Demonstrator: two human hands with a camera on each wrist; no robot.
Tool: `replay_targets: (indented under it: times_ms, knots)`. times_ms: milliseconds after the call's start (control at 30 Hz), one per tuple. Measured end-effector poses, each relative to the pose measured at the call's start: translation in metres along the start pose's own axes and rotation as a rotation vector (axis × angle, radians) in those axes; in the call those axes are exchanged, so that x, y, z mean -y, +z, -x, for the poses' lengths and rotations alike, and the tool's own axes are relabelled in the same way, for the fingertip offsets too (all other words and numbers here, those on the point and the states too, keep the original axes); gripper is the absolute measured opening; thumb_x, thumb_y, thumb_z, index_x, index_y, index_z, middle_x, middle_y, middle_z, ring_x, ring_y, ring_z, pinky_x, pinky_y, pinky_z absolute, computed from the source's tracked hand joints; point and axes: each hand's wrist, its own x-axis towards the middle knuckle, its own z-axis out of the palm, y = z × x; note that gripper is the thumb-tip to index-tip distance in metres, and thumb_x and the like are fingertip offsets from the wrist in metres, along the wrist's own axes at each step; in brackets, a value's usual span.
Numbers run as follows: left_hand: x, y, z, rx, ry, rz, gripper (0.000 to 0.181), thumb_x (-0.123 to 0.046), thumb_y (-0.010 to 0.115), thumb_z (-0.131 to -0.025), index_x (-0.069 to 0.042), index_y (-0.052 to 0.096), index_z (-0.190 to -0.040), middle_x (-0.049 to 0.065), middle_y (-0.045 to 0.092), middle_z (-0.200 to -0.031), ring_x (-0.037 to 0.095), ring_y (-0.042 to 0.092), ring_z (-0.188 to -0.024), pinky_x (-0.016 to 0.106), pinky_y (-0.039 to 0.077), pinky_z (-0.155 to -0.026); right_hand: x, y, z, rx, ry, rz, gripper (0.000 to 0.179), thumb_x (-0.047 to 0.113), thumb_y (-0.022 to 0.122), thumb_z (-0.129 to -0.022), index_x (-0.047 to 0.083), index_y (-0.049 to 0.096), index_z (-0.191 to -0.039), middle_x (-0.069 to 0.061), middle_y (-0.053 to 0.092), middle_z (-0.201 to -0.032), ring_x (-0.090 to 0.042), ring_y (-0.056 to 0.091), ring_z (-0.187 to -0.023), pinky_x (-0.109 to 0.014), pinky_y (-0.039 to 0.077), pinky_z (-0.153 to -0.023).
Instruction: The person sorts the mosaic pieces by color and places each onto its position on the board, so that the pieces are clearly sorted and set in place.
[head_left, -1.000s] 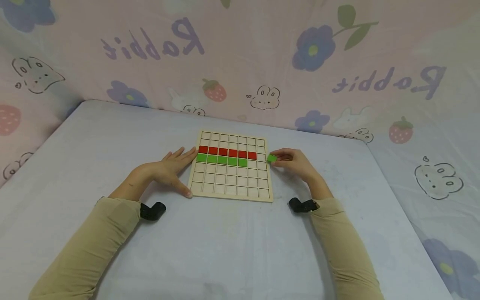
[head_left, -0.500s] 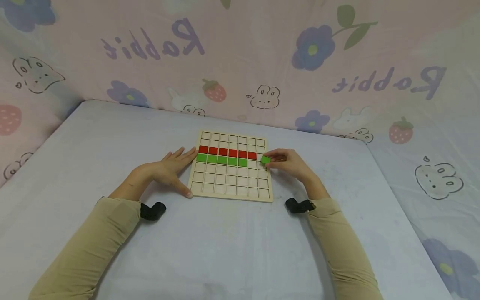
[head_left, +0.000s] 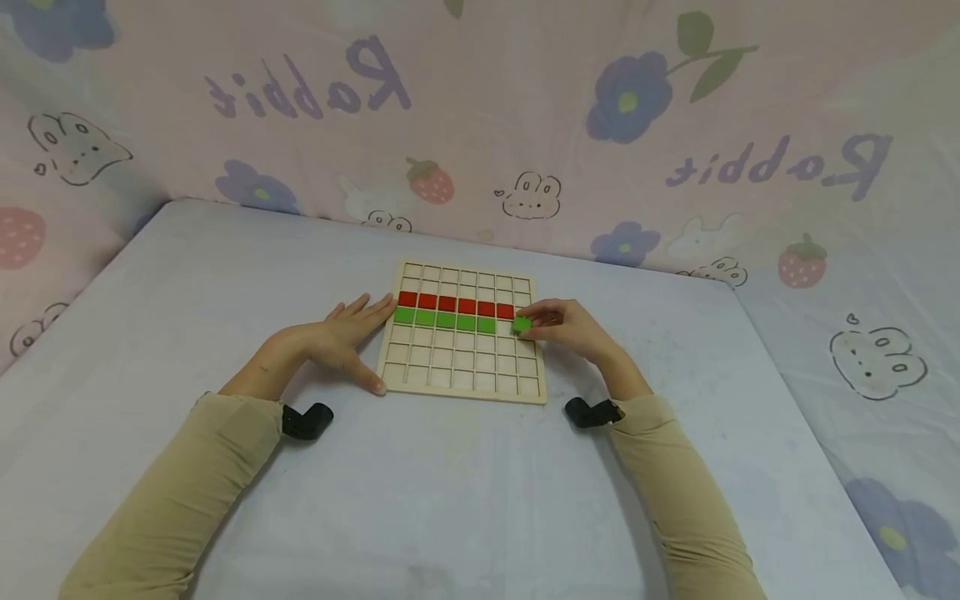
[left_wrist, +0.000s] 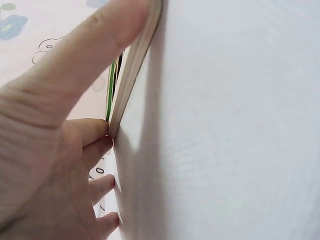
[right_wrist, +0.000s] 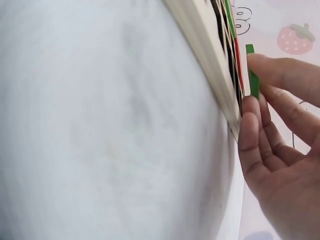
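A wooden grid board (head_left: 462,395) lies flat on the table, divided into small square cells. One row holds several red tiles (head_left: 447,304); the row just nearer holds several green tiles (head_left: 446,320). Spread along the board's left edge, my left hand (head_left: 333,337) touches it with thumb and index finger straight. My right hand (head_left: 573,325) pinches a loose green tile (head_left: 521,325) over the right end of the green row, one cell away from the last green tile. In the right wrist view, that tile (right_wrist: 252,70) stands above the board surface between thumb and fingers.
The board rests on a white-covered table (head_left: 450,500). A cloth backdrop (head_left: 480,108) with rabbits, flowers and strawberries rises behind the table's far edge. Black wrist mounts (head_left: 306,422) sit at both sleeve cuffs.
My right hand has moved left with the green tile, from beside the board's right edge to over its rightmost column. The left hand has stayed in place.
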Motion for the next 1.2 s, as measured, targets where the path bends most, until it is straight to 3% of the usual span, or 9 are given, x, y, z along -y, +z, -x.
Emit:
replay_targets:
  times_ms: [167,433,633,933,1200]
  knots:
    - [0.0,0.0,0.0,0.002,0.004,-0.008,0.127,-0.048,0.084,-0.066,-0.003,0.004,-0.154,0.015,-0.003,-0.162,0.041,-0.012,-0.146,0.06,-0.008,-0.116,0.002,0.003,-0.002,0.022,0.015,0.01,0.038,0.016,0.076,-0.082,0.006,0.067,-0.117,-0.01,0.063,-0.102,-0.019,0.057,-0.091,-0.024,0.049,-0.076]
    - [0.001,0.0,0.0,-0.002,0.002,-0.011,0.128,-0.049,0.084,-0.065,-0.004,0.004,-0.154,0.015,-0.003,-0.162,0.041,-0.012,-0.146,0.06,-0.008,-0.116,0.008,0.003,-0.005,0.051,-0.038,0.053,0.033,0.011,0.074,-0.083,0.004,0.068,-0.115,-0.008,0.062,-0.094,-0.018,0.056,-0.085,-0.025,0.048,-0.073]
    - [0.001,0.0,-0.001,-0.005,0.001,-0.004,0.128,-0.049,0.084,-0.065,-0.004,0.004,-0.154,0.014,-0.003,-0.162,0.041,-0.012,-0.146,0.06,-0.009,-0.116,0.011,0.005,-0.005,0.056,-0.078,0.097,0.032,0.01,0.072,-0.084,0.002,0.068,-0.115,-0.012,0.065,-0.098,-0.019,0.06,-0.087,-0.027,0.048,-0.076]
    - [0.003,0.002,-0.002,-0.007,0.007,0.0,0.128,-0.05,0.084,-0.065,-0.005,0.003,-0.154,0.013,-0.004,-0.162,0.04,-0.013,-0.146,0.059,-0.009,-0.116,0.014,0.008,-0.004,0.066,-0.075,0.076,0.035,0.011,0.07,-0.085,0.001,0.065,-0.118,-0.016,0.066,-0.112,-0.024,0.063,-0.096,-0.031,0.051,-0.083]
    - [0.002,0.001,-0.001,-0.008,0.008,-0.011,0.128,-0.05,0.083,-0.065,-0.004,0.004,-0.154,0.014,-0.003,-0.162,0.04,-0.012,-0.146,0.059,-0.009,-0.116,0.012,0.009,-0.004,0.067,-0.083,0.04,0.035,0.008,0.069,-0.086,0.002,0.064,-0.12,-0.016,0.066,-0.109,-0.026,0.062,-0.096,-0.031,0.05,-0.084]
